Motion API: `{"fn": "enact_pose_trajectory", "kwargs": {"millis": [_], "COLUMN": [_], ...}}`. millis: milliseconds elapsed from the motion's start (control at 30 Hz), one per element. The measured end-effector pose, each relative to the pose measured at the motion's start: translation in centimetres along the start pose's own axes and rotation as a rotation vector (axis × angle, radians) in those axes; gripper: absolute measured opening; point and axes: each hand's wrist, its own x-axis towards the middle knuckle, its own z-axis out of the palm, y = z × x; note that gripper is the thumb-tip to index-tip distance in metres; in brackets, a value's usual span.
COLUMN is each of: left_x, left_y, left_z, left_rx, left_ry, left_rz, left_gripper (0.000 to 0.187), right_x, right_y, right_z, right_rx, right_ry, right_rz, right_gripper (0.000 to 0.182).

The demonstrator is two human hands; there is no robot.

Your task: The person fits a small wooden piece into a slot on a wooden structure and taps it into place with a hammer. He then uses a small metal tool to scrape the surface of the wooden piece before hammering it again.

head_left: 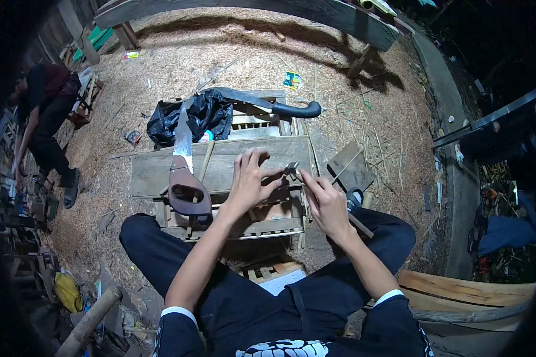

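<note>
Small grey metal piece (292, 168) sat pinched at my fingertips, right at the near right end of the wide plank (155, 172). My left hand (251, 181) lay over the plank, fingers spread, thumb and forefinger closed on the piece. My right hand (324, 202) came in from the right, fingers curled shut around a thin stick (361, 226), its tip meeting the piece from below; exact contact was too small to tell. Both hands were almost touching there.

The plank lay across a slatted wooden crate (268, 229) that served as my counter, just in front of my knees. Left of my left hand a handsaw (184, 178) rested on the plank, brown handle near me, blade pointing away. Beside the saw handle lay a thin wooden stick (206, 160), tilted.

Behind the plank sat a black plastic bag (202, 113), crumpled, on the far slats. A big knife with a black curved handle (295, 109) lay across the far edge of the crate, handle to the right.

The ground (220, 47) all round was covered in sawdust and shavings. A flat board (350, 166) lay on the ground right of the crate. Another person (47, 113) in dark clothes was bent over at far left, well apart from me. A curved timber beam (315, 15) ran across the top.
</note>
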Motion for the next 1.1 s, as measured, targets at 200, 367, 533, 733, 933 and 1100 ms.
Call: {"fn": "enact_pose_trajectory", "kwargs": {"millis": [200,367,533,733,933,1100], "left_x": [0.1,0.4,0.7,0.6,0.4,0.5], "left_y": [-0.7,-1.0,-1.0,-1.0,-1.0,-1.0], "left_z": [0.3,0.0,0.0,0.1,0.2,0.2], "left_rx": [0.003,-0.009,0.003,0.036,0.015,0.016], "left_ry": [0.024,0.021,0.034,0.037,0.030,0.053], "left_rz": [0.048,0.053,0.067,0.083,0.060,0.086], "left_gripper": [0.029,0.029,0.028,0.027,0.028,0.029], "right_x": [1.0,1.0,0.8,0.4,0.4,0.7], "right_y": [-1.0,-1.6,-1.2,-1.1,-1.1,-1.5], "right_z": [-0.8,-0.6,-0.3,-0.1,0.3,-0.2], "right_rx": [-0.098,-0.067,-0.164,-0.170,-0.102,-0.042], "right_ry": [-0.020,0.185,0.080,0.030,0.112,0.156], "right_rz": [-0.037,-0.142,-0.133,-0.110,-0.113,-0.083], "right_gripper": [0.053,0.055,0.054,0.056,0.055,0.048]}}
